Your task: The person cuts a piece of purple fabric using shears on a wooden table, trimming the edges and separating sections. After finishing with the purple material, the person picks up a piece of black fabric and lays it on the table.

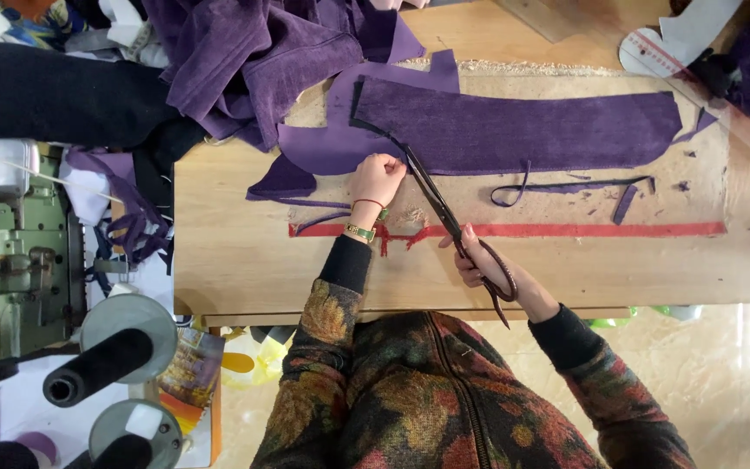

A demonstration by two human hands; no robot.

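The right hand (pixel 486 265) grips the handles of the shears (pixel 444 208), fingers curled through the loops; the blades run up toward 11 o'clock and end at the near edge of the purple cloth (pixel 514 130). The long reach keeps the hand clear of the cut line, back at the counter's front edge.

The left hand (pixel 378 178) is closed, pinching the cloth edge just beside the blade tips — at 9 o'clock from them. This hold likely tensions the cloth so that it feeds cleanly into the blades.

The cloth lies flat on a pale mat (pixel 705 187) on the wooden counter (pixel 236 260), long axis from 9 to 3 o'clock, at 12 o'clock from both hands. Flat placement keeps the outline readable. A red strip (pixel 583 230) runs along the mat's near edge.

Offcuts (pixel 566 185) — thin purple strips — lie between the cloth and the red strip, at 2 o'clock from the right hand. More purple fabric is heaped (pixel 245 52) at 11 o'clock. A sewing machine (pixel 10 252) and black thread cones (pixel 97 365) stand at 9 o'clock, off the counter's left end. A ruler (pixel 661 52) lies at 1 o'clock.
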